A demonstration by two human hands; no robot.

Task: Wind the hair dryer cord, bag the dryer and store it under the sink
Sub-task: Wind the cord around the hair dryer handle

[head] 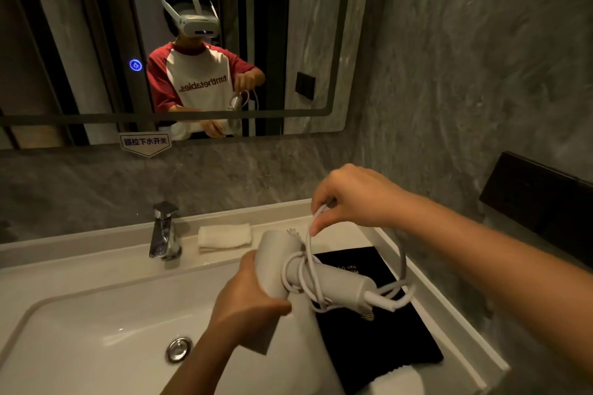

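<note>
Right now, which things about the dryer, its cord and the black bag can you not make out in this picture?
Head view only:
- Hair dryer: its nozzle end is hidden behind the left hand.
- Cord: the plug is not visible; the upper loop disappears inside the right hand.
- Black bag: its gold print is too small and blurred to read, and the dryer hides part of it.
- Under-sink storage: outside the frame.

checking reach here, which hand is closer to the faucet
Left. The left hand grips the hair dryer just right of the faucet; the right hand is farther right.
</note>
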